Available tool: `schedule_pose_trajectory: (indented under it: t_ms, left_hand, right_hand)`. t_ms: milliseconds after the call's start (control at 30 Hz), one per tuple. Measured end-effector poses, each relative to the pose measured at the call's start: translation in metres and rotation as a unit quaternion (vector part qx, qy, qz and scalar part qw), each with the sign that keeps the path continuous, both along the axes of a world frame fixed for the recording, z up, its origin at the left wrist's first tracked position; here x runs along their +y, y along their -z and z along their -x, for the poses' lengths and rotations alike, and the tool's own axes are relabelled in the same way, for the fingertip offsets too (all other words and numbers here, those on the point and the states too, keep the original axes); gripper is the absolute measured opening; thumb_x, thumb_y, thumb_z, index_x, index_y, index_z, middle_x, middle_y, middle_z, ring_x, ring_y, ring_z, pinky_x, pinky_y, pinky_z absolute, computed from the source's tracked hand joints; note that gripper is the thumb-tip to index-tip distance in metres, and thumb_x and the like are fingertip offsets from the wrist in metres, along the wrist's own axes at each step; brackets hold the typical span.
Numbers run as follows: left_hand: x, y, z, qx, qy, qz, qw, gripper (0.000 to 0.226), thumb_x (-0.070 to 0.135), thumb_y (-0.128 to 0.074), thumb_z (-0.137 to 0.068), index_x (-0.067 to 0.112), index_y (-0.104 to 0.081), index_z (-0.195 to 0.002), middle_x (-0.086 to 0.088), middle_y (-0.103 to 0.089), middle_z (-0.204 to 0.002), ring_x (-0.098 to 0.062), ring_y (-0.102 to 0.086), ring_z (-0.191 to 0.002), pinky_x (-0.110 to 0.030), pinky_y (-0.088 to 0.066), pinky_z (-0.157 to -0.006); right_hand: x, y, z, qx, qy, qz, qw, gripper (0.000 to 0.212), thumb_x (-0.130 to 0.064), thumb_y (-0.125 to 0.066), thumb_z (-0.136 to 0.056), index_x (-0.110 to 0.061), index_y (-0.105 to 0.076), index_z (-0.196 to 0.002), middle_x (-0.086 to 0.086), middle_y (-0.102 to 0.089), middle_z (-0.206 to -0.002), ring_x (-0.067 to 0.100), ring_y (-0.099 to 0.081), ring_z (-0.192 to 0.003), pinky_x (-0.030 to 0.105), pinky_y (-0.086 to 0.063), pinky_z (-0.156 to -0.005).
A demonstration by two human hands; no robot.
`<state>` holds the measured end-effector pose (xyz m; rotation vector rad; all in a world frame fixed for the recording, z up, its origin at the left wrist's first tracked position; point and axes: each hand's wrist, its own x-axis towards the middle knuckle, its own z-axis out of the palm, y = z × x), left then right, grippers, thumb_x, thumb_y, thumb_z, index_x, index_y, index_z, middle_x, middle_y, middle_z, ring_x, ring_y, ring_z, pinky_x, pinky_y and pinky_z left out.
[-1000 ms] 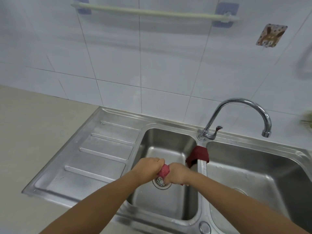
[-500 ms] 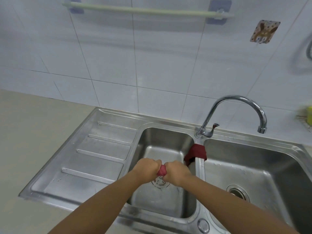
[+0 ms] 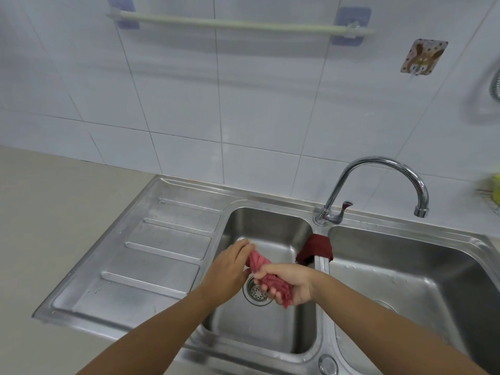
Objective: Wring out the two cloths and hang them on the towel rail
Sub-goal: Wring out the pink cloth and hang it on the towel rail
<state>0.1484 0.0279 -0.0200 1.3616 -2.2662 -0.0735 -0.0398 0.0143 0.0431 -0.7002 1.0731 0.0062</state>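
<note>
A twisted pink cloth point(image 3: 258, 262) is held over the left basin's drain point(image 3: 255, 292). My right hand point(image 3: 288, 284) is shut on its lower end, palm turned up. My left hand point(image 3: 230, 269) holds the upper end with loosened fingers. A dark red cloth point(image 3: 315, 249) lies draped over the divider between the two basins, just behind my right hand. The pale towel rail point(image 3: 238, 24) runs across the tiled wall high above the sink, with nothing on it.
The steel double sink point(image 3: 322, 334) has a ribbed drainboard point(image 3: 151, 255) on the left. A chrome tap point(image 3: 378, 182) arches over the right basin. A patterned wall hook point(image 3: 423, 56) sits right of the rail. Beige counter point(image 3: 54, 212) lies left.
My hands have drawn apart and more of the twisted pink cloth shows between them. My right hand has turned palm up; my left fingers have loosened. The view tilted slightly.
</note>
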Motion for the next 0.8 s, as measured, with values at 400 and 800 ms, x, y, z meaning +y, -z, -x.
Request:
schedule_pose_trajectory:
  t_ms: [400,800]
  left_hand:
    - [-0.016,-0.032,-0.005,-0.079,0.142,0.068,0.984,0.012,0.015,-0.065,-0.078,0.017,-0.054,-0.081,0.002,-0.055,-0.077,-0.014,-0.044,-0.069,-0.026,-0.036,-0.061]
    - [-0.007,-0.043,0.014,-0.263,0.078,-0.207,0.939,0.024,0.026,-0.052,-0.085,0.006,-0.063,-0.092,-0.013,-0.069,-0.084,-0.033,-0.064,-0.075,-0.038,-0.055,-0.069]
  right_hand:
    - [0.002,-0.013,-0.010,0.052,-0.174,0.023,0.983,0.035,-0.024,-0.052,-0.086,-0.020,-0.042,-0.052,-0.009,-0.038,-0.042,0.001,-0.030,-0.033,0.010,-0.024,-0.032]
    - [0.013,0.015,-0.016,0.368,-0.284,0.493,0.736,0.019,-0.034,-0.059,-0.074,-0.016,-0.065,-0.077,0.000,-0.061,-0.074,0.021,-0.056,-0.067,0.026,-0.038,-0.053]
